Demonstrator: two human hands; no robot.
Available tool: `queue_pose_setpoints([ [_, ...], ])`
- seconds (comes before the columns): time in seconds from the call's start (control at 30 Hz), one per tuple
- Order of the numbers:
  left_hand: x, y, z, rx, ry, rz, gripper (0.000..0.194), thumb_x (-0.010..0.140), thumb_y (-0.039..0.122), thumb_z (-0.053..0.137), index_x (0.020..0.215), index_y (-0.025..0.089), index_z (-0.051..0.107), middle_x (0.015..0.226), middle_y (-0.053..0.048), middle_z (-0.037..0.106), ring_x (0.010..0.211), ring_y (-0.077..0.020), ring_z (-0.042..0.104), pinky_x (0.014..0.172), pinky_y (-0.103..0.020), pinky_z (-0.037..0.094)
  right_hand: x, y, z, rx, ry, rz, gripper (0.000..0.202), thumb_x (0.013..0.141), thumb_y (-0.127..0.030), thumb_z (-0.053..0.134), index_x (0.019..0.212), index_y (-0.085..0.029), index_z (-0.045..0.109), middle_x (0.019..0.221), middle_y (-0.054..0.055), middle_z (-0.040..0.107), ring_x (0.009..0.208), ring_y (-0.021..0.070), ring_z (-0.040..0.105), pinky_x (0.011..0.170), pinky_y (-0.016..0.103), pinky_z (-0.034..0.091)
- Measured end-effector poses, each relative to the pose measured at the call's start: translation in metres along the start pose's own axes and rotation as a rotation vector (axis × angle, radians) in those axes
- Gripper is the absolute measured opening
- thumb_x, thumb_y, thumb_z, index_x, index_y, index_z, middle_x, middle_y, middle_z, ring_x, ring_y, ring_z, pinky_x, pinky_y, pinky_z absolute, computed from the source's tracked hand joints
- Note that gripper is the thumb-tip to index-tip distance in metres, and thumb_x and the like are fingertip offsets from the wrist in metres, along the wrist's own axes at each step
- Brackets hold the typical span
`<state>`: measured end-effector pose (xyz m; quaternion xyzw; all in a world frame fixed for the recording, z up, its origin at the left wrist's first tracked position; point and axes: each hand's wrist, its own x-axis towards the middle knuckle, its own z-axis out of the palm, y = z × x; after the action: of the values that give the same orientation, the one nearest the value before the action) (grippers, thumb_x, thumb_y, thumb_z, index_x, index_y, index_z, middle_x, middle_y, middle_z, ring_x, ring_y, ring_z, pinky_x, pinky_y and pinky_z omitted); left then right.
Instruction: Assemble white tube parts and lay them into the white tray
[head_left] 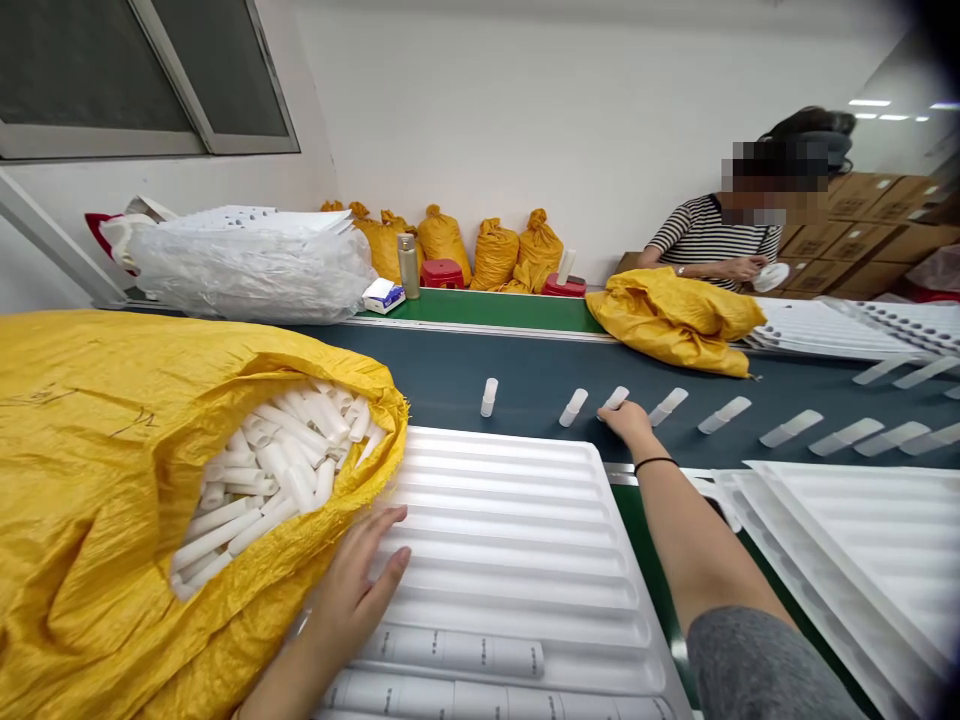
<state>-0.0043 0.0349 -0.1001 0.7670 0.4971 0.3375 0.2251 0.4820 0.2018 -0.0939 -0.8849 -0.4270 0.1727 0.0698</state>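
My right hand (628,422) reaches over the dark conveyor belt (442,365), its fingers closed around the lower part of a white plastic tube (616,396). Other white tubes stand in a row along the belt, including a tube (574,407) just left of my hand and a tube (669,405) to its right. Over the left edge of a white ridged tray (517,510), my left hand (356,590) is open, fingers apart, holding nothing. Printed tubes (457,650) lie end to end in the tray's near grooves. At left, a yellow woven sack (112,430) gapes open, full of loose white tubes (289,450).
Stacked white trays (862,540) lie at right. Across the belt are a folded yellow sack (675,310), a plastic-wrapped bundle (255,265), a bottle (408,265) and a small box (383,296). A person in a striped shirt (694,235) works at the far side, holding a white piece.
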Motion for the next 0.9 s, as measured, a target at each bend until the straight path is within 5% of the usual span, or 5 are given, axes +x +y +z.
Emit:
queue_pose_setpoints([
  [0.17, -0.005, 0.006, -0.009, -0.267, 0.050, -0.172, 0.035, 0.092, 0.036, 0.049, 0.121, 0.018, 0.057, 0.115, -0.012, 0.067, 0.107, -0.0236, 0.064, 0.096, -0.041, 0.050, -0.020, 0.001, -0.012, -0.008, -0.001, 0.019, 0.042, 0.089, -0.041, 0.060, 0.118, -0.011, 0.059, 0.110, 0.013, 0.065, 0.097, 0.0228, 0.064, 0.081, 0.037, 0.052],
  [0.33, -0.006, 0.037, -0.057, -0.028, -0.025, -0.013, 0.027, 0.090, 0.031, 0.053, 0.113, 0.022, 0.064, 0.112, -0.008, 0.067, 0.107, -0.0224, 0.062, 0.096, -0.036, 0.049, -0.101, 0.005, -0.027, -0.011, 0.004, -0.068, 0.066, 0.085, -0.049, 0.058, 0.134, -0.006, 0.049, 0.094, 0.018, 0.070, 0.093, 0.0326, 0.066, 0.073, 0.038, 0.051],
  [0.47, 0.031, 0.027, -0.112, 0.386, 0.027, 0.042, 0.029, 0.089, 0.024, 0.044, 0.107, 0.020, 0.066, 0.107, -0.010, 0.066, 0.104, -0.0254, 0.060, 0.096, -0.041, 0.045, -0.223, 0.011, -0.007, 0.103, -0.247, -0.640, 0.055, 0.086, -0.052, 0.054, 0.133, -0.025, 0.054, 0.081, 0.006, 0.071, 0.066, 0.0220, 0.066, 0.059, 0.031, 0.051],
  [0.6, 0.073, -0.018, -0.132, 0.605, -0.295, -0.028, 0.030, 0.074, 0.008, 0.048, 0.089, 0.018, 0.072, 0.109, -0.014, 0.064, 0.103, -0.0298, 0.058, 0.095, -0.044, 0.042, -0.305, 0.008, 0.027, 0.072, -0.453, -0.936, 0.033, 0.079, -0.031, 0.063, 0.112, -0.027, 0.069, 0.098, 0.007, 0.070, 0.079, 0.0223, 0.068, 0.074, 0.032, 0.055],
  [0.9, 0.082, -0.047, -0.150, 0.517, -0.245, -0.037, 0.019, 0.076, 0.016, 0.054, 0.090, 0.015, 0.068, 0.094, -0.014, 0.067, 0.095, -0.0295, 0.060, 0.089, -0.042, 0.044, -0.312, 0.030, 0.057, 0.135, -0.251, -1.057, 0.033, 0.076, -0.014, 0.055, 0.106, -0.023, 0.066, 0.111, 0.011, 0.064, 0.103, 0.0266, 0.063, 0.090, 0.040, 0.054],
])
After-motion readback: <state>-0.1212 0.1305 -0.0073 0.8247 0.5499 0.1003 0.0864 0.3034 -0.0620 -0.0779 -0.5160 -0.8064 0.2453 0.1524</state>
